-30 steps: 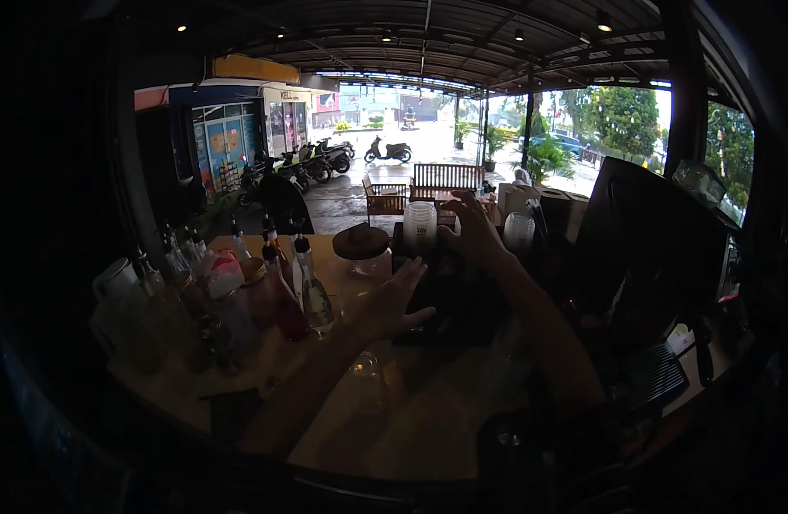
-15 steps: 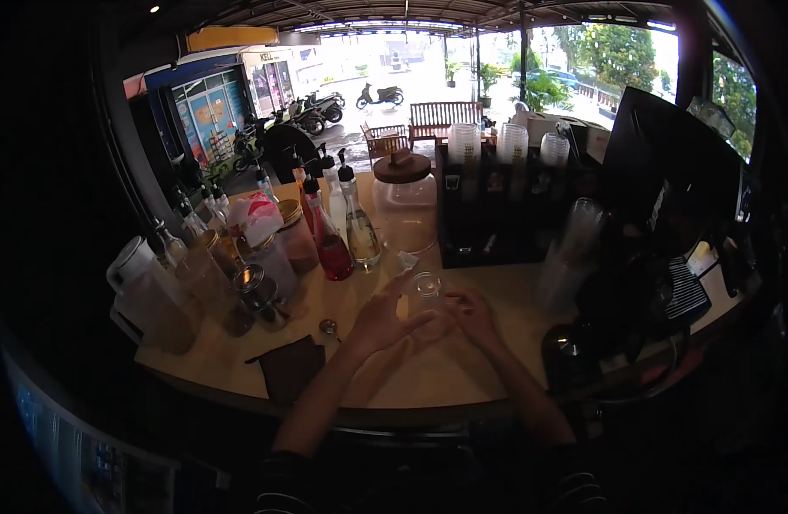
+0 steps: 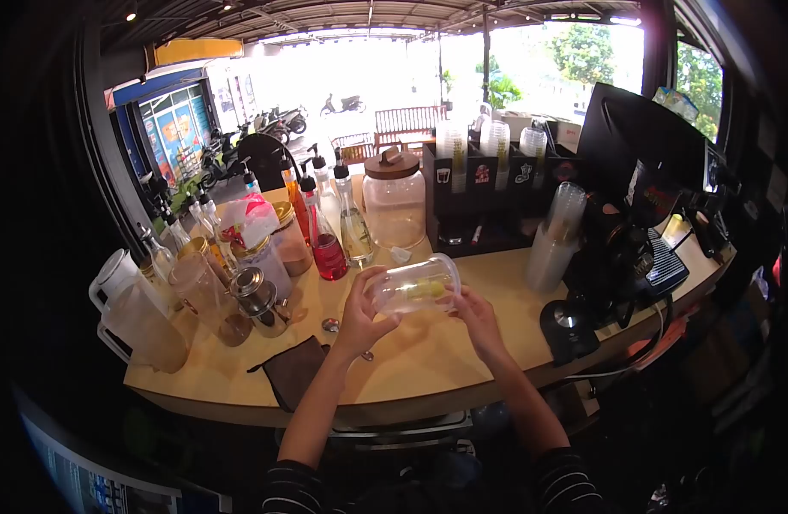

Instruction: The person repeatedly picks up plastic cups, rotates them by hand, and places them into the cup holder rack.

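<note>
A clear plastic cup (image 3: 415, 287) with a yellow-green print is tilted on its side above the wooden counter (image 3: 428, 377), its open rim towards the right. My left hand (image 3: 365, 313) is wrapped round the base end of the cup. At the rim end, the fingers of my right hand (image 3: 475, 317) grip the cup's edge. Just behind the cup, a small crumpled white piece (image 3: 400, 255) lies on the counter. Below my left hand are a spoon (image 3: 329, 325) and a dark folded cloth (image 3: 293, 373).
Pump bottles, one a red syrup bottle (image 3: 329, 255), pitchers (image 3: 145, 330) and jars stand at the left. Behind are a lidded glass jar (image 3: 394, 201) and a black cup organizer (image 3: 471, 184). Stacked cups (image 3: 552, 248) and a black coffee machine (image 3: 642, 257) are at the right.
The view has brightened and shifted. My hands, first raised and apart near the organizer, have come down to the front with a cup, which has turned from upright onto its side.
</note>
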